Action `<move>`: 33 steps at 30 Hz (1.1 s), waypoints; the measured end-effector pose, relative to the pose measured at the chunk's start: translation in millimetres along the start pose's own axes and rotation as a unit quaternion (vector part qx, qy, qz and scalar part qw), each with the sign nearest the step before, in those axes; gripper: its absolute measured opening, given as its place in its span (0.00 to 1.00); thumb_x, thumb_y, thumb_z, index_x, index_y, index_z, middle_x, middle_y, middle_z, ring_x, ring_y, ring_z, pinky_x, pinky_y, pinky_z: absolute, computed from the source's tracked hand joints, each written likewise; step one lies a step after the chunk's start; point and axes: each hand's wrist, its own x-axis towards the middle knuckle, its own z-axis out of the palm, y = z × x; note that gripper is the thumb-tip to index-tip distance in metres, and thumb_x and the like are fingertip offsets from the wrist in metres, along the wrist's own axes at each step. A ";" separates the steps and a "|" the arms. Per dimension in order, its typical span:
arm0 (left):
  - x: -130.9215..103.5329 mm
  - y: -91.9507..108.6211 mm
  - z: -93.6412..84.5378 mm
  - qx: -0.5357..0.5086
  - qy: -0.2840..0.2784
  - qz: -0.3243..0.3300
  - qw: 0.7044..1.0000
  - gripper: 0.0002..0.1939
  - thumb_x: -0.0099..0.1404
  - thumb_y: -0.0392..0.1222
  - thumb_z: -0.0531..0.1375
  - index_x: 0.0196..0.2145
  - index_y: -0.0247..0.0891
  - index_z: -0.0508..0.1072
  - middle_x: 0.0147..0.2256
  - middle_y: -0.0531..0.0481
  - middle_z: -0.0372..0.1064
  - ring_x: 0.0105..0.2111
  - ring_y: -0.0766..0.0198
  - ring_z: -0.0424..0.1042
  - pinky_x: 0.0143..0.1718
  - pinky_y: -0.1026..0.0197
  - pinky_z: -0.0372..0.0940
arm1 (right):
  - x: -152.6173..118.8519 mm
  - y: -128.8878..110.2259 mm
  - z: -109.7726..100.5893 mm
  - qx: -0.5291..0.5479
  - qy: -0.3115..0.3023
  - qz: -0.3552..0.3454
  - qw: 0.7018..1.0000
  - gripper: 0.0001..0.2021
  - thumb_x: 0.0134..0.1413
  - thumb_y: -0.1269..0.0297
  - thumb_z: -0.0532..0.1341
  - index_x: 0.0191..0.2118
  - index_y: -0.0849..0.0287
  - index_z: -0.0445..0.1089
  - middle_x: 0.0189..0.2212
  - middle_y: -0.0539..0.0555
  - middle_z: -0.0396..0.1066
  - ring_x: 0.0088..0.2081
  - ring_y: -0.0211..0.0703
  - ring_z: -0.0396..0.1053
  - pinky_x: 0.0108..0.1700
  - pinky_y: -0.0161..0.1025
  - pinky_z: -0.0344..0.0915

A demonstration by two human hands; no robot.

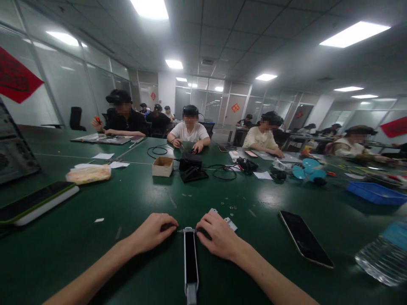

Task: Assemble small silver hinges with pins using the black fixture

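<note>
A long, narrow black bar with a silver frame (191, 259) lies on the green table (133, 203), pointing away from me. My left hand (154, 231) rests curled at the left of its far end, fingertips pinched on a thin dark tool (174, 230) that points at the bar's tip. My right hand (218, 236) lies at the right of that same end, fingers touching the bar's tip. Small silver metal pieces (229, 222) lie just beyond my right hand, and tiny loose parts (231, 207) are scattered further out.
A black phone (305, 244) lies at the right, a water bottle (383, 255) at the far right, a blue tray (375, 192) behind it. A tablet (34, 202) sits at the left. A cardboard box (162, 166) and black device (191, 166) stand mid-table. Several people work opposite.
</note>
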 end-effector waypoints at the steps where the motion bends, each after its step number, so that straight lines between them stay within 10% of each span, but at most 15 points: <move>1: 0.1 0.2 -0.1 -0.009 -0.001 0.002 1.000 0.13 0.65 0.41 0.53 0.41 0.39 0.77 0.36 0.49 0.75 0.34 0.63 0.72 0.36 0.65 0.64 | 0.3 -0.7 0.0 -0.001 -0.003 -0.003 1.000 0.06 0.59 0.68 0.58 0.41 0.61 0.71 0.37 0.56 0.70 0.40 0.44 0.65 0.42 0.41 0.64; 33: -1.1 7.7 -4.2 -0.105 -0.026 -0.038 0.993 0.08 0.59 0.43 0.61 0.35 0.37 0.76 0.31 0.54 0.73 0.30 0.65 0.70 0.33 0.66 0.62 | 0.0 3.2 4.4 0.013 0.022 -0.012 1.000 0.04 0.60 0.68 0.59 0.37 0.61 0.70 0.34 0.55 0.70 0.36 0.44 0.65 0.36 0.41 0.64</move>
